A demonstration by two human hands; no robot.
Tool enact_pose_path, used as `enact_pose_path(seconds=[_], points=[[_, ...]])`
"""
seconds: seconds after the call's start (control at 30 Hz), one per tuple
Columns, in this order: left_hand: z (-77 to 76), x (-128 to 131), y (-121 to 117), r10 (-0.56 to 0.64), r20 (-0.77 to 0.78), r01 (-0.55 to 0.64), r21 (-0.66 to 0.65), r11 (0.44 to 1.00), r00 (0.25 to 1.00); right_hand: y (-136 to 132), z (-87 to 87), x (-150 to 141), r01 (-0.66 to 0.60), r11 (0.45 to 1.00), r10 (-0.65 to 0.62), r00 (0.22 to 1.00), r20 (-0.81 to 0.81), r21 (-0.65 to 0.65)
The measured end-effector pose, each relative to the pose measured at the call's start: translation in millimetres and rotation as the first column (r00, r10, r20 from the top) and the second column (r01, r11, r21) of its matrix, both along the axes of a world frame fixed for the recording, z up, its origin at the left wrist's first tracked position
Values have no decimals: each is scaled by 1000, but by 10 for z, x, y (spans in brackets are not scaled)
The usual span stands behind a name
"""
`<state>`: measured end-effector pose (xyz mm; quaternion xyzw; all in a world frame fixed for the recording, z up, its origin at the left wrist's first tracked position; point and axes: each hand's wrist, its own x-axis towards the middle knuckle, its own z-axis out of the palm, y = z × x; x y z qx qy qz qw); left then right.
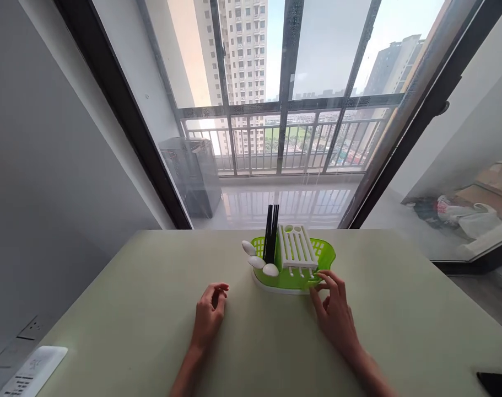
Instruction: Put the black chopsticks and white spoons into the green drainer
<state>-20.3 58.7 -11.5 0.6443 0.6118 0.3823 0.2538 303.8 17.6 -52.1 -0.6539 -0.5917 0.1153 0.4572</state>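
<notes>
A green cutlery holder (pixel 290 280) with a white base stands on the table's far half. White spoons (pixel 257 262) lean out of its left side, and black chopsticks (pixel 271 234) rise upright behind them. A slotted white rack (pixel 297 246) with small hooks along its front covers the middle. My right hand (pixel 334 309) is at the holder's front right corner, thumb and fingertips closed around a small green part below the hooks; whether it belongs to the holder I cannot tell. Left of the holder, my left hand (pixel 210 309) rests on the table, empty, with loosely curled fingers and the thumb apart.
The pale green table (pixel 151 309) reaches to a glass door at the back. A white power strip (pixel 33 372) lies at the left edge, and a dark object (pixel 496 383) at the lower right corner. Beyond the glass are a balcony, a grey cabinet (pixel 193 176) and bags (pixel 476 220).
</notes>
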Motion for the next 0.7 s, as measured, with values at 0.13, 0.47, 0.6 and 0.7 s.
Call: enact_pose_path(seconds=[0.13,0.47,0.6,0.7], points=[[0,12,-17,-8,1,8,-9,1000,1000,0,-14,103,31,999,-30,999,43,-23],[39,41,-56,-38,-9,38,-17,999,999,40,-99,599,108,993,-101,986,136,-40],[18,52,-58,-49,-8,49,-5,999,999,64,-152,844,152,987,-144,978,150,-43],[7,69,-63,-62,-13,62,3,998,998,77,-201,1014,192,981,-186,971,153,-24]])
